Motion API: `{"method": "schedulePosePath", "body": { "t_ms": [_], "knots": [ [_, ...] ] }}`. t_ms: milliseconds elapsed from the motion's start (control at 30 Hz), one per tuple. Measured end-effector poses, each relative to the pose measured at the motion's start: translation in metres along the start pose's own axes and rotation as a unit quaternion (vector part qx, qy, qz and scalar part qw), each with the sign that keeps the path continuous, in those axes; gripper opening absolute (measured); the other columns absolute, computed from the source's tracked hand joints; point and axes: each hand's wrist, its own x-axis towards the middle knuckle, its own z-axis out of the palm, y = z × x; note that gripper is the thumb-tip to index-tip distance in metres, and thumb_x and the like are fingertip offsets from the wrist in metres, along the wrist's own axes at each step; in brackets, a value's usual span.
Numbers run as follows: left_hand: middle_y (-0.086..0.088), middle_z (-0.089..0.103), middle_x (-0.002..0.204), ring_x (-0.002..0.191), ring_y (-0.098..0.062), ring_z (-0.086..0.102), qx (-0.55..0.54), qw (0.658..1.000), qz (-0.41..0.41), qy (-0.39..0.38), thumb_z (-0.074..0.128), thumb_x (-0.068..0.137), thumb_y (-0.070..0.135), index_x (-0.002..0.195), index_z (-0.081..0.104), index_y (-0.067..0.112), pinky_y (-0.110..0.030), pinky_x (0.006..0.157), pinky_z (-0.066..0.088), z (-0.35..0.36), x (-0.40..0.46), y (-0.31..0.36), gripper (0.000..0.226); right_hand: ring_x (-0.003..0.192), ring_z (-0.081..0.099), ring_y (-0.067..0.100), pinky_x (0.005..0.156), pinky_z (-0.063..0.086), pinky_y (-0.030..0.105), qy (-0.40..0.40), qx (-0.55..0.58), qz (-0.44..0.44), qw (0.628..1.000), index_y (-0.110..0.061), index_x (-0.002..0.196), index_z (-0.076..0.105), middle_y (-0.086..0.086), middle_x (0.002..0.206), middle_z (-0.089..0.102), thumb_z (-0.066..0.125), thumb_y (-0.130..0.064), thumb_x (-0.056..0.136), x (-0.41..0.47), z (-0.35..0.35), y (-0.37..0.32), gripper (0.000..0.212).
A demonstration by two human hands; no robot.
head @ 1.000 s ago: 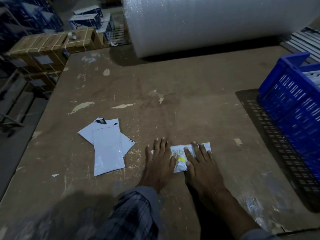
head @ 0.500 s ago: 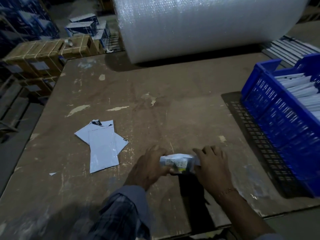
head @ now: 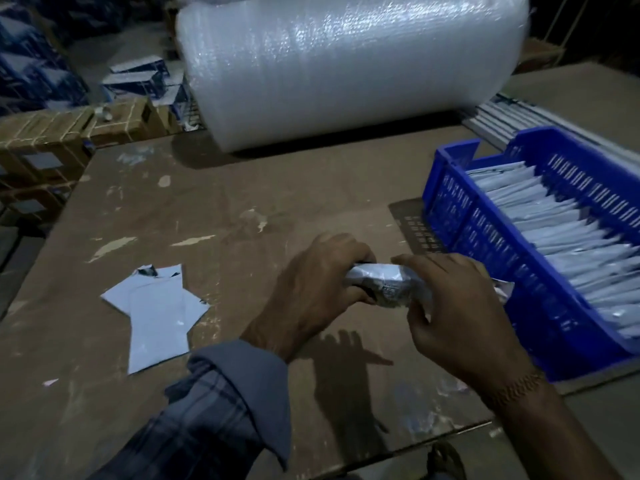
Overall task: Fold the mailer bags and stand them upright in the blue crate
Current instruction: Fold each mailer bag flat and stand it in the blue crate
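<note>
The folded mailer bag (head: pixel 388 284) is up off the bench (head: pixel 221 216), held between my two hands. My left hand (head: pixel 311 289) has its fingers curled round the bag's left end; my right hand (head: pixel 460 306) grips the right end, fingers wrapped over the top. Just to the right stands the blue crate (head: pixel 460 216), with a row of folded bags (head: pixel 561 247) upright inside. To my left, flat mailers (head: pixel 156 306) lie on the bench, a bubble wrap roll (head: pixel 346 71) at the far edge
</note>
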Motion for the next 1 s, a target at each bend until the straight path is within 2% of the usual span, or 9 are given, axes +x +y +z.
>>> {"method": "schedulePosePath", "body": {
  "t_ms": [167, 333, 400, 533, 633, 700, 833, 933, 1000],
  "knots": [
    [0.003, 0.067, 0.099, 0.092, -0.02, 0.06, -0.06, 0.995, 0.031, 0.075, 0.093, 0.076, 0.031, 0.103, 0.073, 0.018, -0.036, 0.083, 0.047, 0.044, 0.037, 0.043, 0.036, 0.09, 0.061, 0.026, 0.079, 0.042, 0.041, 0.028, -0.043, -0.004, 0.999, -0.024, 0.113, 0.07, -0.004, 0.1, 0.068, 0.08, -0.021, 0.08, -0.003, -0.042, 0.058, 0.035],
    [0.009, 0.063, 0.129, 0.108, -0.009, 0.061, -0.174, 0.972, -0.028, 0.156, 0.098, 0.073, 0.031, 0.143, 0.053, 0.031, -0.011, 0.089, 0.047, 0.093, 0.075, 0.103, 0.084, 0.092, 0.062, 0.034, 0.084, 0.048, 0.049, 0.088, -0.09, 0.018, 0.992, -0.02, 0.108, 0.071, 0.002, 0.099, 0.071, 0.079, -0.021, 0.078, -0.007, -0.106, 0.14, 0.031],
    [0.009, 0.062, 0.128, 0.104, -0.01, 0.061, -0.199, 0.968, -0.055, 0.139, 0.096, 0.075, 0.027, 0.152, 0.048, 0.028, -0.013, 0.088, 0.048, 0.117, 0.097, 0.118, 0.091, 0.096, 0.062, 0.038, 0.087, 0.048, 0.054, 0.123, -0.095, 0.054, 0.986, -0.015, 0.11, 0.072, 0.007, 0.101, 0.072, 0.086, -0.013, 0.074, -0.011, -0.128, 0.18, 0.038],
    [0.001, 0.067, 0.117, 0.106, -0.025, 0.064, -0.078, 0.992, 0.011, 0.103, 0.082, 0.083, 0.036, 0.125, 0.071, 0.019, -0.031, 0.099, 0.044, 0.172, 0.139, 0.144, 0.046, 0.101, 0.059, 0.037, 0.102, 0.041, 0.059, 0.154, -0.086, 0.088, 0.98, -0.014, 0.114, 0.072, 0.009, 0.106, 0.072, 0.078, -0.02, 0.078, -0.023, -0.163, 0.263, 0.037],
    [0.005, 0.068, 0.117, 0.11, -0.025, 0.063, -0.041, 0.997, 0.012, 0.062, 0.078, 0.083, 0.046, 0.117, 0.071, 0.024, -0.038, 0.097, 0.039, 0.213, 0.167, 0.172, 0.041, 0.097, 0.063, 0.035, 0.111, 0.035, 0.061, 0.14, -0.058, 0.092, 0.984, -0.018, 0.112, 0.072, 0.005, 0.101, 0.074, 0.073, -0.022, 0.076, -0.028, -0.187, 0.311, 0.036],
    [0.005, 0.067, 0.117, 0.113, -0.024, 0.061, -0.029, 1.0, -0.004, 0.011, 0.078, 0.085, 0.051, 0.118, 0.071, 0.023, -0.04, 0.099, 0.038, 0.236, 0.187, 0.186, 0.043, 0.089, 0.064, 0.036, 0.104, 0.043, 0.054, 0.128, -0.024, 0.096, 0.987, -0.022, 0.108, 0.072, 0.004, 0.093, 0.073, 0.082, -0.011, 0.078, -0.032, -0.197, 0.337, 0.033],
    [-0.001, 0.05, 0.142, 0.137, -0.027, 0.044, -0.026, 0.975, -0.032, -0.216, 0.081, 0.084, 0.057, 0.139, 0.058, 0.03, -0.043, 0.113, 0.037, 0.271, 0.211, 0.214, 0.066, 0.087, 0.069, 0.016, 0.078, 0.053, 0.039, 0.072, 0.088, 0.116, 0.987, -0.03, 0.103, 0.072, -0.006, 0.091, 0.074, 0.082, -0.007, 0.079, -0.041, -0.215, 0.376, 0.034],
    [-0.016, 0.0, 0.173, 0.159, -0.04, 0.003, 0.055, 0.916, -0.048, -0.395, 0.084, 0.081, 0.059, 0.168, 0.012, 0.027, -0.057, 0.127, 0.013, 0.292, 0.221, 0.232, 0.117, 0.089, 0.071, 0.007, 0.074, 0.054, 0.03, 0.022, 0.139, 0.125, 0.982, -0.026, 0.102, 0.073, -0.01, 0.092, 0.076, 0.081, -0.012, 0.084, -0.045, -0.222, 0.398, 0.025],
    [-0.013, -0.024, 0.173, 0.159, -0.04, -0.019, 0.075, 0.869, -0.077, -0.483, 0.084, 0.081, 0.06, 0.168, -0.008, 0.031, -0.06, 0.126, -0.006, 0.303, 0.23, 0.228, 0.129, 0.091, 0.071, 0.006, 0.074, 0.055, 0.025, -0.01, 0.167, 0.124, 0.978, -0.025, 0.104, 0.073, -0.01, 0.095, 0.076, 0.082, -0.016, 0.085, -0.043, -0.222, 0.41, 0.023]
  ]
}}
